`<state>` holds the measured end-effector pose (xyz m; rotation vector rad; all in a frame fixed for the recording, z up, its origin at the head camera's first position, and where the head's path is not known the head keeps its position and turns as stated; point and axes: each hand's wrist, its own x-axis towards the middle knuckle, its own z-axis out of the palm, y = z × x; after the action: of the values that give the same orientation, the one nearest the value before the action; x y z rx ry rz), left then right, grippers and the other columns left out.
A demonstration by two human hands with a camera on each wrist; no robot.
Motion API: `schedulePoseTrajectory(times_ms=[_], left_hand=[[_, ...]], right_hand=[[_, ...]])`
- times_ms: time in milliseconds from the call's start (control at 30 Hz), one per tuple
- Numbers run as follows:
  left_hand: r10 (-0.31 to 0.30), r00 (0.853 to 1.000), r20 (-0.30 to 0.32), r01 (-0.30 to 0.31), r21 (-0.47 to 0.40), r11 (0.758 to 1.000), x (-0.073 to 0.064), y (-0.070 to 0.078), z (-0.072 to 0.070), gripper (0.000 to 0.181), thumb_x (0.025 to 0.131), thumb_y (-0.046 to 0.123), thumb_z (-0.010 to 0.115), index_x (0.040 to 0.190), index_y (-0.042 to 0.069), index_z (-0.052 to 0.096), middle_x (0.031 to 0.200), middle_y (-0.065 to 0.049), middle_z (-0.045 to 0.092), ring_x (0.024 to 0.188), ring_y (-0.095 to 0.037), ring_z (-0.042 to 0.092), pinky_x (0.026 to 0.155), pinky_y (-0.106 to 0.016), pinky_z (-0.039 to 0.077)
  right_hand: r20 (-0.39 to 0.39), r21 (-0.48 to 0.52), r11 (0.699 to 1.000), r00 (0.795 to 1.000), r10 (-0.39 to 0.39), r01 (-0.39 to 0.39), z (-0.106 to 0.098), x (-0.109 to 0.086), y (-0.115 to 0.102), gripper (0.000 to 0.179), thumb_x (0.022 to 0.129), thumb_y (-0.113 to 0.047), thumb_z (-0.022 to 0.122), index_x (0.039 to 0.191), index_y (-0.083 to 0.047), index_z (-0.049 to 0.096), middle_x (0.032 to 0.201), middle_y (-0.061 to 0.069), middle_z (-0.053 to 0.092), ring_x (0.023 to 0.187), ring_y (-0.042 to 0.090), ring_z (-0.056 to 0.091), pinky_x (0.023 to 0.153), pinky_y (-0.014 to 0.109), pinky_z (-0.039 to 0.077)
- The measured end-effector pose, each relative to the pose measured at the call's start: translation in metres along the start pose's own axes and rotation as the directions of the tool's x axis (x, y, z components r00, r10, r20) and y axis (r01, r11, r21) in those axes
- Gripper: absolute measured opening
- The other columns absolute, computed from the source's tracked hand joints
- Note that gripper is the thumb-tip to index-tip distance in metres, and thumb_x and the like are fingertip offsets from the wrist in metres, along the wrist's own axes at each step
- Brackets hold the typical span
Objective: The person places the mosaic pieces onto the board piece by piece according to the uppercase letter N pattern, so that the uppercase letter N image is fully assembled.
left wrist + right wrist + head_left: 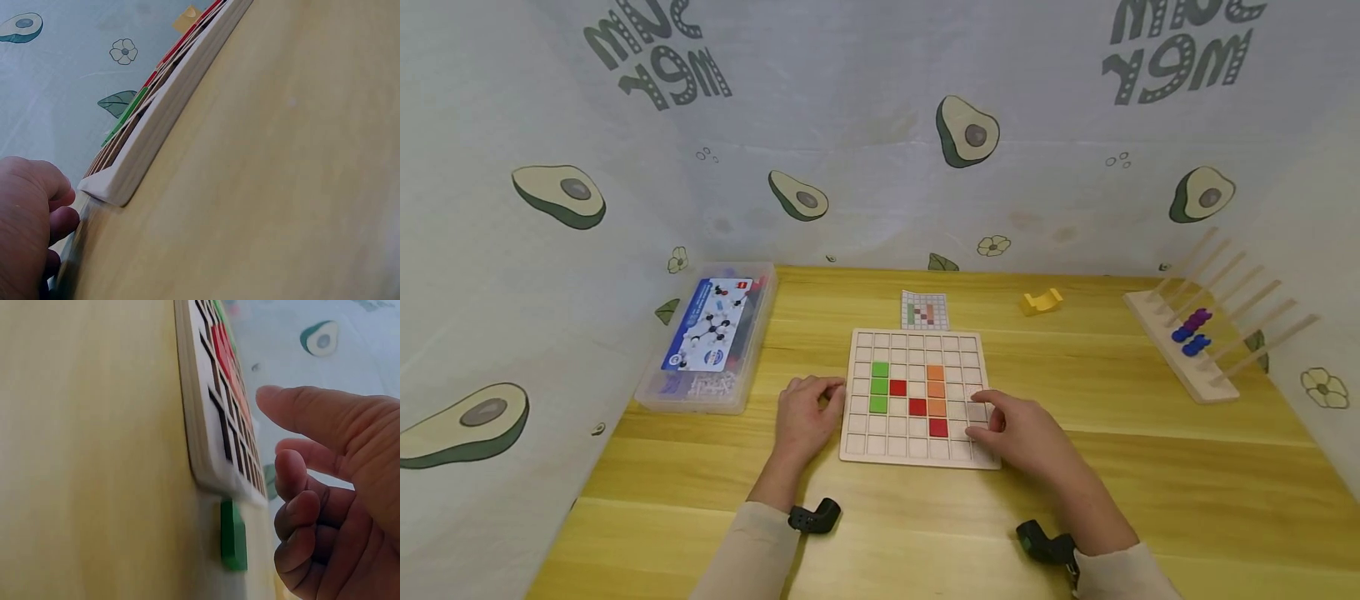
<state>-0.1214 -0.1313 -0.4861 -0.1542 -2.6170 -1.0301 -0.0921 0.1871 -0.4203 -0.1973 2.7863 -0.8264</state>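
Note:
A square wooden grid board (917,460) lies on the table, holding green tiles (879,386), red tiles (917,407) and orange tiles (936,387). At its left edge my left hand (805,417) rests on the table, fingers loosely bent with nothing in them, fingertips close to the rim. Over the right edge is my right hand (1026,433). Its thumb (306,406) and index finger are apart, the other fingers bend inward, and no held thing shows. Below it in the right wrist view, a green block (233,537) lies on the table beside the board; the hand hides it from the head view.
Behind the board lies a small printed grid card (925,312). A lidded plastic box (711,337) stands at the left. A yellow curved piece (1041,302) sits at the back, and a wooden peg stand with beads (1180,346) is at the right. A printed cloth hangs behind the table.

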Motion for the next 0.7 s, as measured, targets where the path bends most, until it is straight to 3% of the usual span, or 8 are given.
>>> schedulePoseTrajectory(times_ms=[333, 700], left_hand=[[-0.012, 1.0, 0.011, 0.012, -0.005, 1.0, 0.0, 0.0, 0.0, 0.017, 0.096, 0.024, 0.069, 0.106, 0.017, 0.08, 0.087, 0.003, 0.072, 0.084, -0.021, 0.057, 0.087, -0.043, 0.044], [-0.01, 1.0, 0.017, 0.01, 0.005, 1.0, -0.001, 0.003, -0.002, 0.017, 0.097, 0.023, 0.069, 0.107, 0.016, 0.08, 0.087, 0.003, 0.072, 0.085, -0.021, 0.058, 0.087, -0.044, 0.044]], right_hand=[[0.009, 0.027, 0.998, 0.999, 0.054, -0.054, -0.008, -0.025, 0.027, 0.049, 0.088, -0.029, 0.08, 0.128, -0.007, 0.064, 0.075, 0.0, 0.056, 0.062, 0.014, 0.047, 0.056, 0.026, 0.036], [0.0, -0.008, 0.994, 0.994, 0.11, -0.11, -0.009, -0.037, 0.047, 0.037, 0.088, -0.028, 0.079, 0.116, -0.007, 0.068, 0.077, 0.0, 0.056, 0.063, 0.015, 0.047, 0.056, 0.027, 0.035]])
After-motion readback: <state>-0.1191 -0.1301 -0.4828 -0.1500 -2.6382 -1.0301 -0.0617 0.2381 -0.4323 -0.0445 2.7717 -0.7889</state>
